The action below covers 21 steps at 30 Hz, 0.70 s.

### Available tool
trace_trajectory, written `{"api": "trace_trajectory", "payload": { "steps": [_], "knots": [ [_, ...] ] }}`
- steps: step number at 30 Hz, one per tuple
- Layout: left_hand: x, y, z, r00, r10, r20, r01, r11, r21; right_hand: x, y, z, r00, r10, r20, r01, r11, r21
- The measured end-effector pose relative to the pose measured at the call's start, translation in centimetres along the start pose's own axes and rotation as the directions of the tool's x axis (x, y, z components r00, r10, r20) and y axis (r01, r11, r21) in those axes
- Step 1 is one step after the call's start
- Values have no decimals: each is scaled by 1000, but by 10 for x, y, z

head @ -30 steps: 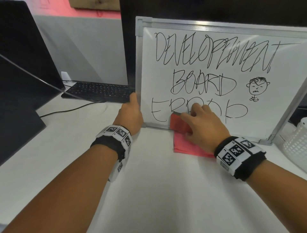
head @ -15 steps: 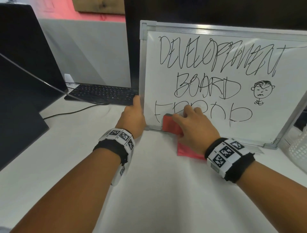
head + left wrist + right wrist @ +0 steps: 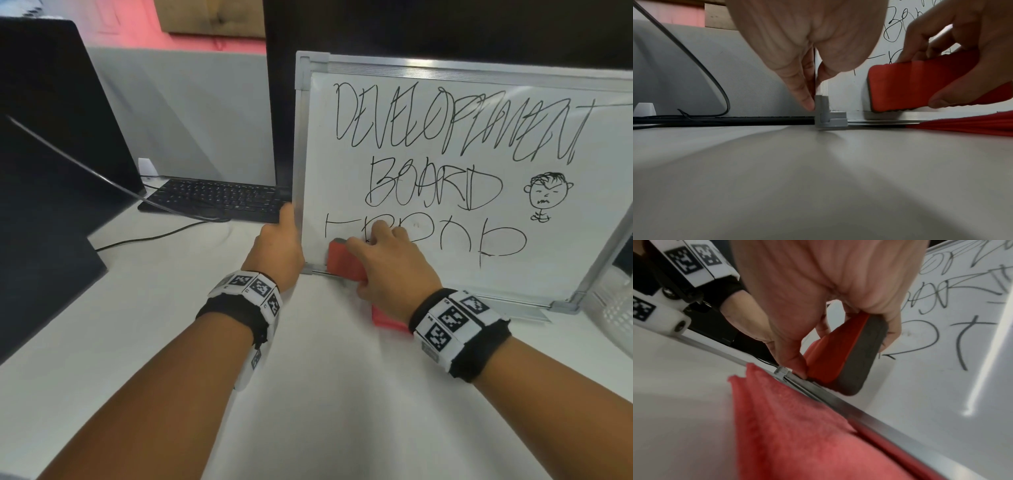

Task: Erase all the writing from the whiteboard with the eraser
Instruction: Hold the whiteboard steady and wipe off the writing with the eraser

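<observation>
A whiteboard [image 3: 428, 164] with a silver frame stands upright on the table, bearing black writing in three lines and a small drawn face [image 3: 547, 193]. My right hand [image 3: 387, 263] grips a red eraser [image 3: 342, 260] with a grey felt face [image 3: 863, 360] and presses it on the board's bottom-left area, where the lower half of the last line is wiped away. My left hand [image 3: 277, 250] pinches the board's left frame edge [image 3: 820, 91] near the bottom corner, thumb in front and fingers behind.
A red cloth [image 3: 797, 426] lies on the table under my right wrist, against the board's bottom rail. A black keyboard [image 3: 215, 200] and cables sit behind on the left, a dark monitor [image 3: 41, 144] at far left, a white basket [image 3: 613, 308] at far right.
My right hand has slid the eraser leftward along the bottom of the board, wiping the lower parts of the last line's first letters. The left hand has kept its hold on the frame.
</observation>
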State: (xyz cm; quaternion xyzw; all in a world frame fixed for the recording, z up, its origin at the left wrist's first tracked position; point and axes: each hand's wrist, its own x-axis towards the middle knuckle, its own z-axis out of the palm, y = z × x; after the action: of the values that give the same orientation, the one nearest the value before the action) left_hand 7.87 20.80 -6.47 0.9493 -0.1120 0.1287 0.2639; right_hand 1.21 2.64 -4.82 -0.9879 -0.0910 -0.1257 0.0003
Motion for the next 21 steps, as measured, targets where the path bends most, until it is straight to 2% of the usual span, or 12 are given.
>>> {"api": "trace_trajectory", "payload": {
  "steps": [3,6,11,15,18,21],
  "knots": [
    [0,0,0,1000,2,0,-2,1000,-3,-5,7,-1,999,38,28,-39,998,40],
    [0,0,-1,1000,-13,7,13,1000,-14,0,2,-3,999,22,30,-26,993,113],
    [-2,2,-3,999,-21,27,21,999,-24,6,-7,-4,999,24,-44,-13,970,242],
    [-1,2,-3,999,-23,30,24,999,-25,-1,5,-5,996,71,-44,-44,894,447],
    [-1,1,-3,999,-25,27,26,999,-35,-3,9,-9,998,59,-14,-44,860,509],
    [-1,1,-3,999,-29,18,30,998,-55,2,6,-16,995,93,-22,-59,778,625]
  ]
}}
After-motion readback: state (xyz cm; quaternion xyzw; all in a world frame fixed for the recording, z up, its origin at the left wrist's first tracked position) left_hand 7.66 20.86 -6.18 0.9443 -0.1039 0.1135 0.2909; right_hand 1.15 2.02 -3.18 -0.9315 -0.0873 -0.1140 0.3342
